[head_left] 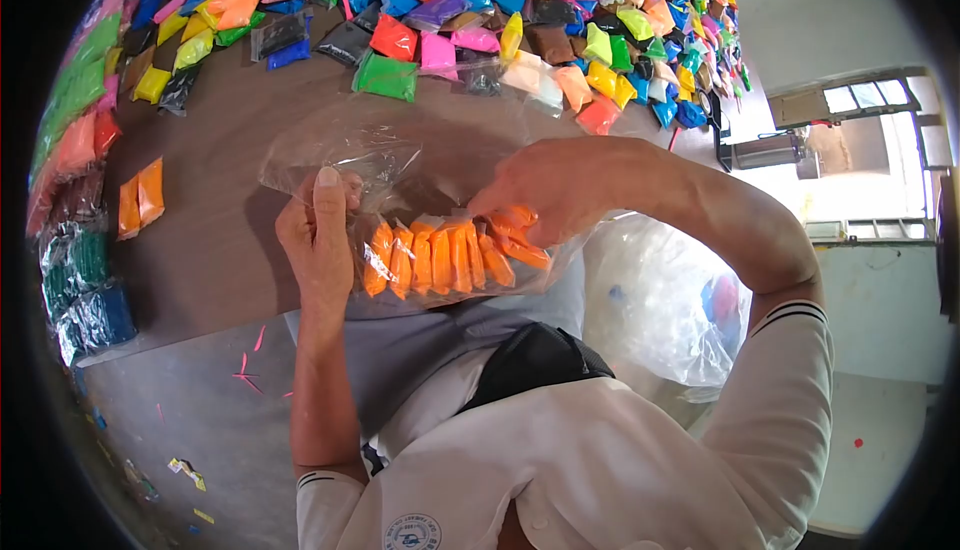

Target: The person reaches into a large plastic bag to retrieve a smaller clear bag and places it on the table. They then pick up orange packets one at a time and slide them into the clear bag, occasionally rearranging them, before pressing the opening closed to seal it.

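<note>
A clear plastic bag [355,155] spreads between my hands at the table's front edge. In it stands a row of small orange packets [440,258], side by side, the ones at the right end tilted. My left hand [322,235] pinches the bag's left side, thumb up, with the film bunched above it. At the right end of the row, my right hand [550,185] bends down with its fingers curled against the orange packets. Part of those fingers is hidden behind the packets and film. Two more orange packets [141,198] lie apart on the table at the left.
A big heap of many-coloured packets [440,10] covers the back of the brown table [220,170]. Bagged rows of packets [85,275] line its left edge. A large clear bag [655,300] sits beside my right side. Scraps lie on the floor [230,430].
</note>
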A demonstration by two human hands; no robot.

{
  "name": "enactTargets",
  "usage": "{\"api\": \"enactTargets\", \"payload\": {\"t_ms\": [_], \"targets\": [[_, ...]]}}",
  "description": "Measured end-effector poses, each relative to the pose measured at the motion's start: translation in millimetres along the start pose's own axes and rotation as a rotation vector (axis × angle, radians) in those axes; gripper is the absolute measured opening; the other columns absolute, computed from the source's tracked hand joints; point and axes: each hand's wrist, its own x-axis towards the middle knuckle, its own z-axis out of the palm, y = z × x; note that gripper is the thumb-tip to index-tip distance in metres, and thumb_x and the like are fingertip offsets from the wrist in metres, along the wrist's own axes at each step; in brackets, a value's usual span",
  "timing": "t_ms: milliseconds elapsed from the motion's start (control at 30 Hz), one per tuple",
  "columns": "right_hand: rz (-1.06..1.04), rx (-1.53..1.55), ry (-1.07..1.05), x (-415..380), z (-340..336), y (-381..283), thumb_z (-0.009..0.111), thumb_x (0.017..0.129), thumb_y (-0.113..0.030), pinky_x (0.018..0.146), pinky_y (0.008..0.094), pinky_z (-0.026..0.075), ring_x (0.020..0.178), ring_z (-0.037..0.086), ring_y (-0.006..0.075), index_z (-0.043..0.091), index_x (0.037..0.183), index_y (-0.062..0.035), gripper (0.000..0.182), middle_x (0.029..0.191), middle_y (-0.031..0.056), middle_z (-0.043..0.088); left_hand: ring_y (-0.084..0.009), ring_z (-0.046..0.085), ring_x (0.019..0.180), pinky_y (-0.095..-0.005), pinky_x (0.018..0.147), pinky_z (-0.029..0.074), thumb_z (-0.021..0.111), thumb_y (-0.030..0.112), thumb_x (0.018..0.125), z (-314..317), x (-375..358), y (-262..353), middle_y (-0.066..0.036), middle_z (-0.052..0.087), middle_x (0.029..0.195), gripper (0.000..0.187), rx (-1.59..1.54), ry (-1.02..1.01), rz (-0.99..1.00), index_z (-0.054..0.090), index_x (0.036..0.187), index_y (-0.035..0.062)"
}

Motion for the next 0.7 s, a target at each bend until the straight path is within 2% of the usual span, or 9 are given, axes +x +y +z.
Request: {"api": "enactTargets", "payload": {"t_ms": [100,200,300,400,500,600,700], "targets": [[-0.022,-0.005,0.046,1,7,4,0.061,0.072,-0.016,0.088,0.0447,0.045,0.103,0.054,0.0352,0.059,0.125,-0.0130,0.053,0.098,0.0136,0.063,-0.0072,0.051,0.071,-0.0231,0.066,0.042,0.053,0.024,0.099,-5,-1,2,-0.002,0.061,0.077,0.032,0.110,-0.016,-0.060,0.064,0.089,-0.0032],[-0.050,-0.065,-0.041,10,9,8,0.062,0.071,-0.015,0.085,0.0448,0.046,0.099,0.056,0.0350,0.061,0.116,-0.0100,0.045,0.096,0.0127,0.063,-0.0073,0.051,0.071,-0.0228,0.067,0.042,0.052,0.024,0.099,-5,-1,-3,-0.003,0.061,0.078,0.032,0.045,-0.012,-0.045,0.064,0.089,-0.0032],[0.060,-0.022,-0.073,9,7,7,0.061,0.070,-0.014,0.078,0.0449,0.047,0.091,0.058,0.0356,0.063,0.100,-0.0049,0.031,0.090,0.0139,0.063,-0.0074,0.052,0.072,-0.0228,0.067,0.042,0.052,0.024,0.100,-4,0,-2,-0.003,0.061,0.078,0.032,0.028,-0.025,-0.023,0.064,0.087,-0.0033],[0.192,-0.114,-0.116,3,-9,-6,0.059,0.070,-0.012,0.070,0.0457,0.047,0.083,0.060,0.0368,0.063,0.087,-0.0002,0.021,0.083,0.0178,0.062,-0.0079,0.052,0.072,-0.0233,0.067,0.042,0.052,0.024,0.100,-4,0,-2,-0.003,0.062,0.078,0.033,0.025,-0.016,-0.035,0.063,0.085,-0.0030],[0.223,-0.127,-0.151,3,-11,-10,0.057,0.071,-0.012,0.066,0.0469,0.046,0.081,0.060,0.0372,0.061,0.078,0.0025,0.016,0.076,0.0199,0.060,-0.0085,0.052,0.072,-0.0243,0.068,0.042,0.051,0.024,0.100,-3,0,-1,-0.003,0.061,0.077,0.034,0.029,-0.017,-0.019,0.061,0.081,-0.0026],[0.192,-0.144,-0.179,9,-1,-1,0.057,0.072,-0.011,0.067,0.0474,0.047,0.081,0.060,0.0371,0.062,0.078,0.0028,0.016,0.076,0.0204,0.061,-0.0089,0.052,0.072,-0.0250,0.068,0.042,0.050,0.025,0.100,-2,0,0,-0.003,0.061,0.076,0.036,0.085,-0.027,-0.016,0.061,0.080,-0.0024],[0.191,-0.119,-0.108,6,-3,1,0.058,0.073,-0.012,0.068,0.0474,0.047,0.082,0.060,0.0372,0.064,0.079,0.0031,0.017,0.078,0.0203,0.062,-0.0089,0.052,0.072,-0.0252,0.068,0.042,0.048,0.026,0.101,-2,1,-1,-0.003,0.060,0.075,0.038,0.076,-0.014,0.001,0.062,0.080,-0.0027]]}}
